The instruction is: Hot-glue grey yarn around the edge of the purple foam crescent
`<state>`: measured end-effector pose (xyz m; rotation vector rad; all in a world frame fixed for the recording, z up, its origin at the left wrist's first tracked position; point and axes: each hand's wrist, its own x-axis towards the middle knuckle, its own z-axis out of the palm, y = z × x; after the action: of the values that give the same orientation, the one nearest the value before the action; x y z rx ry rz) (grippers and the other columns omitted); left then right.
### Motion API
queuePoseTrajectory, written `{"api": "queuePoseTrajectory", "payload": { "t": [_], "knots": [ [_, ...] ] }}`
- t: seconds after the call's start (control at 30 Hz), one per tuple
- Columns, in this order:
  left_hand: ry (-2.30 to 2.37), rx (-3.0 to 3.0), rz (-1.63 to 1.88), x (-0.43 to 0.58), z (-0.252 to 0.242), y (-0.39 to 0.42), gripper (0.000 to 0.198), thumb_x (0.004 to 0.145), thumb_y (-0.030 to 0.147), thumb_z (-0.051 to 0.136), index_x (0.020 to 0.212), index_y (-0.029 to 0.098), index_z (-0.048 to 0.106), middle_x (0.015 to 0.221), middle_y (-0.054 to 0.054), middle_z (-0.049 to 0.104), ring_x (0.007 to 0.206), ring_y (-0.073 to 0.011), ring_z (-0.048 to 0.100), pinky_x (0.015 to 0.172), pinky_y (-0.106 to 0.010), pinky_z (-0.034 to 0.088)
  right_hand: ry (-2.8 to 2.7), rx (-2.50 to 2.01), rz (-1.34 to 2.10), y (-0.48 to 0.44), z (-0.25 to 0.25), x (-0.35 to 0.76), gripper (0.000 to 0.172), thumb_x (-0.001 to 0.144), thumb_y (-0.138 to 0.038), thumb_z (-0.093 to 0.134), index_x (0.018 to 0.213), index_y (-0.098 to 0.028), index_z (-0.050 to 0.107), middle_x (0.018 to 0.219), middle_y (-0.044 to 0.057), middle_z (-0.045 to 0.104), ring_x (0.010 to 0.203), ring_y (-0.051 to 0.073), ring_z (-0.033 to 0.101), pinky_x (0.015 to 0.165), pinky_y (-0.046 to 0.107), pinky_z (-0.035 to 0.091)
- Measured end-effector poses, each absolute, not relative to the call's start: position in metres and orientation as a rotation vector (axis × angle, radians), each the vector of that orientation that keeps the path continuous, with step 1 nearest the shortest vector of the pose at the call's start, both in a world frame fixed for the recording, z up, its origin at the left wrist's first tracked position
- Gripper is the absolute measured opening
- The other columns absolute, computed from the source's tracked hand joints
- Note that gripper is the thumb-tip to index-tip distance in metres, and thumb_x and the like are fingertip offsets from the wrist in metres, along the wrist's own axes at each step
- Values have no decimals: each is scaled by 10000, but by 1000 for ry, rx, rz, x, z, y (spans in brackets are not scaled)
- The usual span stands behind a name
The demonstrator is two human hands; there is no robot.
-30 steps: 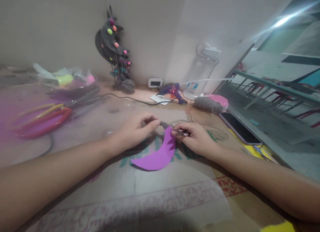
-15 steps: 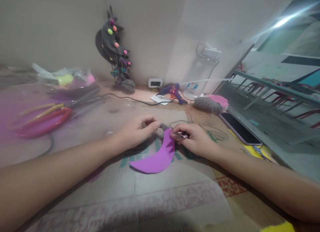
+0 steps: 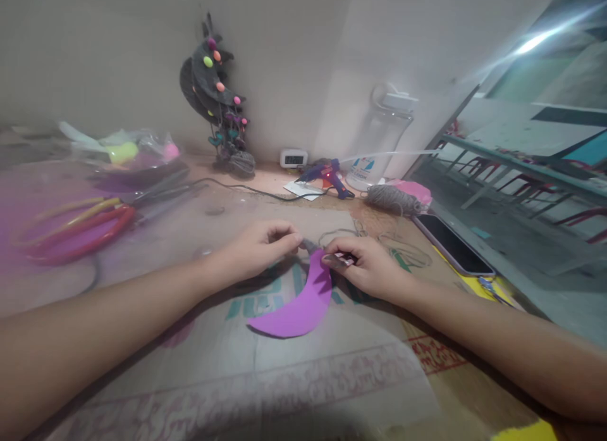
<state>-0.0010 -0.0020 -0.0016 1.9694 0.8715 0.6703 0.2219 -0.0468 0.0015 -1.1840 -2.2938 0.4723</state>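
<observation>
A purple crescent-shaped cutout (image 3: pixel 303 308) hangs over the cardboard-covered table, its upper tip wrapped in grey yarn (image 3: pixel 310 245). My left hand (image 3: pixel 265 246) pinches that wrapped tip between thumb and fingers. On the other side, my right hand (image 3: pixel 365 262) is closed at the crescent's upper right edge. A small dark, partly pink item (image 3: pixel 340 259) shows between its fingers, too unclear to name. Loose yarn (image 3: pixel 410 251) trails over the cardboard behind my right hand and leads to a grey yarn skein (image 3: pixel 391 200).
Scissors (image 3: pixel 85 232) with red and yellow handles lie left, near a plastic bag (image 3: pixel 128 153). Along the wall are a decorated grey crescent ornament (image 3: pixel 208 80), a small clock (image 3: pixel 293 158), a glue gun (image 3: pixel 327 173) and a clear jar (image 3: pixel 374 150). A phone (image 3: pixel 454 243) lies right.
The crescent's lower point has shifted slightly down and right, and a bit more grey shows at its tip. Both hands keep their grip and have barely moved.
</observation>
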Motion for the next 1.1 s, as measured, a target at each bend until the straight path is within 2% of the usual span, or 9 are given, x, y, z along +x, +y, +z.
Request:
{"api": "queuePoseTrajectory", "payload": {
  "t": [0.13,0.23,0.37,0.5,0.67,0.8,0.9,1.1],
  "knots": [
    [855,1945,670,-1,-2,-1,326,886,431,483,763,163,620,689,1,611,643,-135,546,611,-242,419,-2291,-1177,503,-47,1,222,133,860,-176,549,761,-156,635,682,14,636,630,117,565,591,213,402],
    [924,1875,676,-1,-1,-1,327,884,440,479,744,168,594,662,-1,613,598,-132,535,567,-238,406,-2228,-1202,452,-48,2,225,117,845,-244,583,767,-160,604,664,2,602,592,115,528,554,216,385],
    [962,1899,658,-1,-1,-2,314,885,432,472,763,174,602,692,-12,640,599,-134,538,526,-226,381,-2175,-1121,215,-50,3,232,249,881,-395,545,969,-165,586,792,33,617,670,149,538,623,263,414],
    [934,1964,610,-2,-4,-3,300,890,415,459,775,182,609,661,-5,621,587,-134,530,515,-222,370,-2294,-1138,85,-46,2,234,307,981,-362,398,1118,-178,601,886,68,638,799,182,578,713,297,422],
    [926,1971,583,-1,-5,-4,315,887,431,446,774,185,606,639,-2,620,570,-136,531,516,-220,375,-2415,-1075,-76,-44,2,234,408,1009,-402,318,1048,-175,655,796,59,632,751,171,573,681,284,398],
    [923,2019,597,-1,-3,-3,310,877,420,448,764,183,613,645,-3,621,598,-144,539,540,-224,388,-2413,-1079,-129,-47,4,235,504,977,-533,314,1154,-173,620,859,74,628,752,181,565,658,285,398],
    [924,2013,583,-1,-2,-3,314,876,422,448,755,181,608,641,-2,616,588,-141,531,533,-224,380,-2433,-1089,-180,-48,3,235,461,976,-508,355,1185,-184,608,833,60,625,703,166,553,634,270,385],
    [943,1997,563,0,-1,-6,312,880,427,450,756,185,601,634,1,619,565,-134,522,513,-223,361,-2455,-1099,-241,-43,1,232,435,981,-485,362,1066,-196,675,767,44,627,688,149,551,635,259,366]
  ]
}}
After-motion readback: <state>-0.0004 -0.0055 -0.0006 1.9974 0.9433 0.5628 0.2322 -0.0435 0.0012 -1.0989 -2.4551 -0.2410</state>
